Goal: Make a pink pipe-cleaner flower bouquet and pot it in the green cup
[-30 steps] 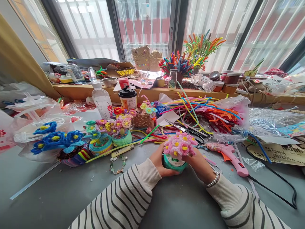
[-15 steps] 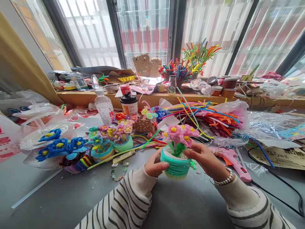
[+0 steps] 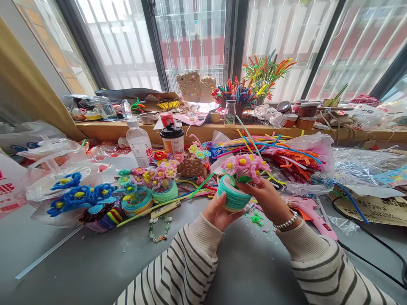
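Note:
My left hand [image 3: 221,213] is wrapped round the lower side of a small turquoise flowerpot [image 3: 233,198] wound with fuzzy pipe cleaner, holding it above the table and tilted. Pink pipe-cleaner flowers [image 3: 246,165] with yellow centres and green leaves stand out of its white-rimmed top. At the base of the flowers, my right hand [image 3: 270,203] has its thumb and fingers closed near a green leaf and the stems; the exact pinch is partly hidden under the blooms. Green bits [image 3: 256,219] lie on the table below the right hand.
Left of my hands stand other pots with blue flowers [image 3: 79,192] and multicoloured flowers [image 3: 163,171]. A beaded bracelet [image 3: 159,231] lies nearby. A pink glue gun [image 3: 318,218] with a black cord rests at the right. Loose pipe cleaners [image 3: 286,152], a bottle [image 3: 139,144] and a cup [image 3: 172,140] stand behind.
The pot has tilted and risen slightly, its flowers leaning right. My left hand has shifted under it, and my right fingers have moved from the rim to the base of the flowers.

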A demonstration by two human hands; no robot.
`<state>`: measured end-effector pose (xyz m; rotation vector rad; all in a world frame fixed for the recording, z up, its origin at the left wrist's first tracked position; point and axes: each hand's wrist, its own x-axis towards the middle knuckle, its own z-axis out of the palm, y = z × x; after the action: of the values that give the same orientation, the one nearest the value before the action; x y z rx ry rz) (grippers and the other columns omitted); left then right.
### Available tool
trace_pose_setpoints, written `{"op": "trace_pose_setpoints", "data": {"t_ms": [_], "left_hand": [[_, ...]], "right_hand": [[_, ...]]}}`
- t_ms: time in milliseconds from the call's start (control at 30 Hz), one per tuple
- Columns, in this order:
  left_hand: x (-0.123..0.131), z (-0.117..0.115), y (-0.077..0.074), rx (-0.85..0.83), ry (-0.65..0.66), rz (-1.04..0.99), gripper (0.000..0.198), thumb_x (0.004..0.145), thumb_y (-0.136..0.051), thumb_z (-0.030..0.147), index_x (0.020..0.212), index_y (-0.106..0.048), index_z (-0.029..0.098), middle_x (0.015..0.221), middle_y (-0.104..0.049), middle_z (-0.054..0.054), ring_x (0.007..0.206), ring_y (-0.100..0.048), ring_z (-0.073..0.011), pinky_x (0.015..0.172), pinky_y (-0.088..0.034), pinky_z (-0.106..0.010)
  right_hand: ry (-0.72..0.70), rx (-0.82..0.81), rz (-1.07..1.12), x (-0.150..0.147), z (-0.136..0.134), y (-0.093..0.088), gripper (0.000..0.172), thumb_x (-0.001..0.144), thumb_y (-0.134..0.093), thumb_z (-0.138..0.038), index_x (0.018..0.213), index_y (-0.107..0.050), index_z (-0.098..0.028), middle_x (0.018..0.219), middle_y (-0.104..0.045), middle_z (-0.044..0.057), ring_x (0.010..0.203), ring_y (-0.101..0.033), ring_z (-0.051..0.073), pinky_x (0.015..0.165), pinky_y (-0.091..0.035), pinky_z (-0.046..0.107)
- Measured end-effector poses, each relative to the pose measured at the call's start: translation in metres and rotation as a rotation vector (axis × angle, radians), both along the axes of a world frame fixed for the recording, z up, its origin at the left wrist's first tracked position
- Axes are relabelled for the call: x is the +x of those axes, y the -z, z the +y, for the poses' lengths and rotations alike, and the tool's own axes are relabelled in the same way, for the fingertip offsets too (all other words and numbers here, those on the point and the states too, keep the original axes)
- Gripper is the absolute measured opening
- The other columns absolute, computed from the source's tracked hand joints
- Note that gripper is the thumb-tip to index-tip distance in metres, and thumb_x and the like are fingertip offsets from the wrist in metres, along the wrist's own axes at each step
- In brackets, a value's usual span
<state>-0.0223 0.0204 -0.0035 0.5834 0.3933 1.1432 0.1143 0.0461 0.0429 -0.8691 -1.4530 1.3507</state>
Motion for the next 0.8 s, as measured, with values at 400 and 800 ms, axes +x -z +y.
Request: {"op": "trace_pose_setpoints", "data": {"t_ms": [400,800], "left_hand": [[0.023,0.004,0.004,-0.016,-0.223,0.058,0.069,0.051,-0.071,0.015,0.112,-0.039,0.026,0.097,-0.06,-0.001,0.097,-0.052,-0.0219,0.085,-0.037,-0.035],[0.02,0.003,0.001,0.027,-0.195,-0.039,0.052,0.059,-0.067,0.02,0.105,-0.043,0.02,0.099,-0.058,-0.002,0.091,-0.054,-0.0151,0.078,-0.041,-0.022]], "right_hand": [[0.189,0.037,0.206,-0.01,0.005,-0.003,0.033,0.059,-0.065,-0.021,0.091,-0.059,-0.025,0.099,-0.061,0.001,0.099,-0.05,0.021,0.085,-0.038,0.035],[0.12,0.113,0.015,0.003,0.007,-0.009,0.039,0.059,-0.065,-0.029,0.096,-0.058,-0.021,0.107,-0.057,0.002,0.101,-0.048,0.022,0.083,-0.039,0.033]]}}
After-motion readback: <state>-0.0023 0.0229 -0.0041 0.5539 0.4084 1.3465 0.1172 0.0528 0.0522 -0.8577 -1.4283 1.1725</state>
